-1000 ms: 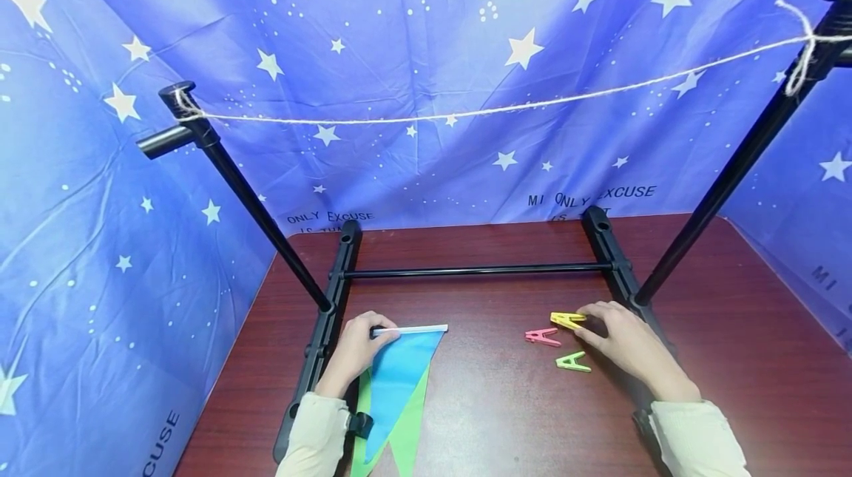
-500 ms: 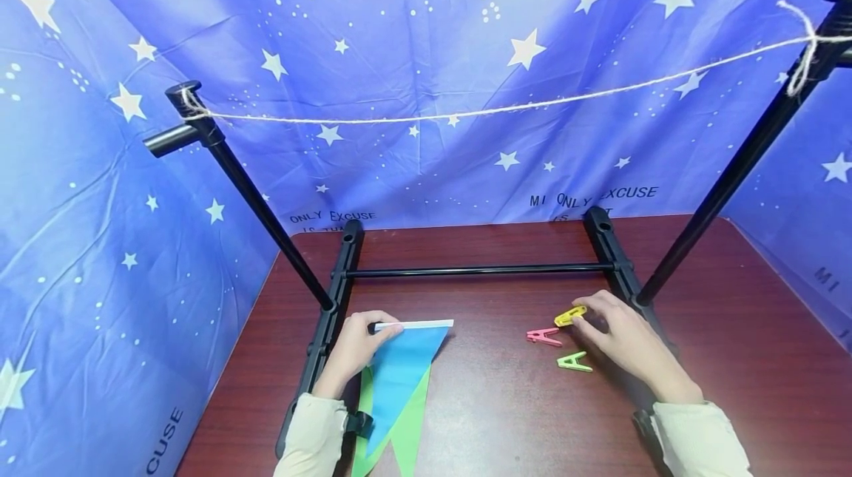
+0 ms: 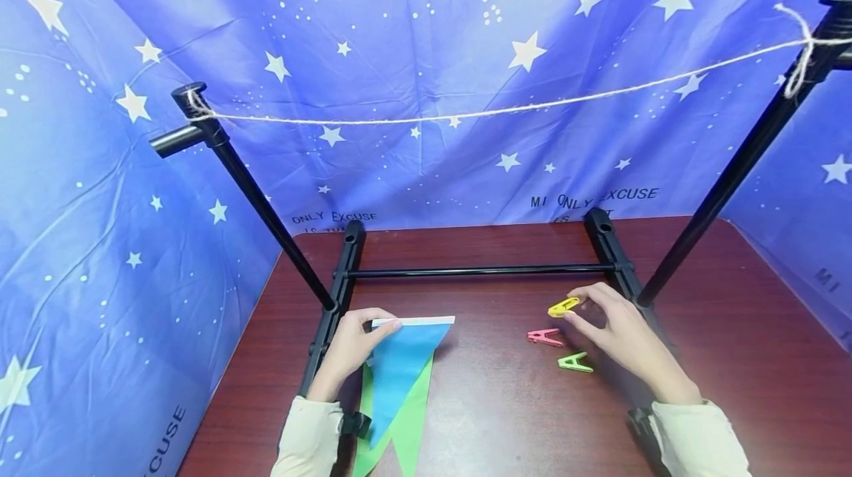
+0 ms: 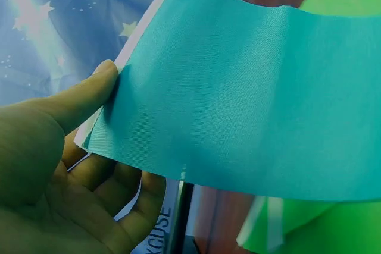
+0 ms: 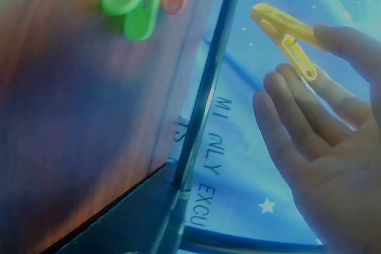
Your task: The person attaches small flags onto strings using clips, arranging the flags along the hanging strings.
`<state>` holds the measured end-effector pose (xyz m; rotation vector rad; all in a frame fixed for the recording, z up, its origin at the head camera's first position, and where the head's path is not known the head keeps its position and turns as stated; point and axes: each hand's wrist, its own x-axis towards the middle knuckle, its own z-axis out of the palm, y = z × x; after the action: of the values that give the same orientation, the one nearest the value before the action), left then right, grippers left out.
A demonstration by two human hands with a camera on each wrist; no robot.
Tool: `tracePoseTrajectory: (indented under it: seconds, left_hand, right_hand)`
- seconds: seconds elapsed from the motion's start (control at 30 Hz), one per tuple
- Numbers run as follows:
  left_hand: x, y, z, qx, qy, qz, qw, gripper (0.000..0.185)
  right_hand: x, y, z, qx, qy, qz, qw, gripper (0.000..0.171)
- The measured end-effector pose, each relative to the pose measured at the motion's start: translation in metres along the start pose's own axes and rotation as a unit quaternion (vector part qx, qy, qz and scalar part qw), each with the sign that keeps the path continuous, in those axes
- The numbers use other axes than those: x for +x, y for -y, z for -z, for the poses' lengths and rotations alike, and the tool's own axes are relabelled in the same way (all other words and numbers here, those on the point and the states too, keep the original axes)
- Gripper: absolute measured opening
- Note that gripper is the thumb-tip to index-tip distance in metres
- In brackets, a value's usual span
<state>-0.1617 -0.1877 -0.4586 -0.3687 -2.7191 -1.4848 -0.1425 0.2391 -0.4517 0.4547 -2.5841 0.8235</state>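
Left hand [image 3: 354, 347]: thumb and fingers pinching the left end of the white top hem of the blue pennant; thumb on top of the cloth, fingers underneath, as seen from the left wrist view [image 4: 53, 165].
Blue pennant [image 3: 399, 370]: triangular flag, wide end lifted slightly off the table at the pinched corner, point trailing toward the person; overlapping the green pennant. Teal cloth face close up in the wrist view [image 4: 250, 99].
Green pennant [image 3: 409, 432]: lying flat under and just beside the blue one, near the front table edge.
Right hand [image 3: 615, 329]: holding the yellow clothespin at the fingertips; other fingers loosely spread, palm facing the wrist camera [image 5: 333, 147].
Yellow clothespin [image 3: 563, 307]: raised clear of the table, gripped at one end, free end pointing left; jaws closed [image 5: 286, 34].
Pink clothespin [image 3: 544, 337]: flat on the table, just left of the right hand, untouched.
Green clothespin [image 3: 574, 362]: flat on the table, just beside the pink one, nearer the person.
Table [image 3: 732, 329]: dark red-brown wood surface.
Black stand [image 3: 479, 270]: base bars resting on the table, two uprights slanting outward.
Twine [image 3: 466, 113]: tied between the tops of the two uprights, sagging slightly, above both hands.
Backdrop [image 3: 399, 33]: blue starred cloth behind and at both sides.
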Motion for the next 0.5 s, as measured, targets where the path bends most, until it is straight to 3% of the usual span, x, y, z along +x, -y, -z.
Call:
tracePoseTrajectory:
  seconds: [0.17, 0.5]
  left_hand:
    - [-0.001, -0.009, 0.004, -0.014, 0.001, -0.013, 0.9998, 0.011]
    - [-0.001, -0.022, 0.015, -0.044, -0.004, -0.014, 0.9989, 0.012]
  right_hand:
    - [0.004, 0.008, 0.006, 0.014, 0.007, -0.008, 1.0, 0.031]
    - [0.022, 0.027, 0.012, 0.041, -0.009, 0.029, 0.999, 0.034]
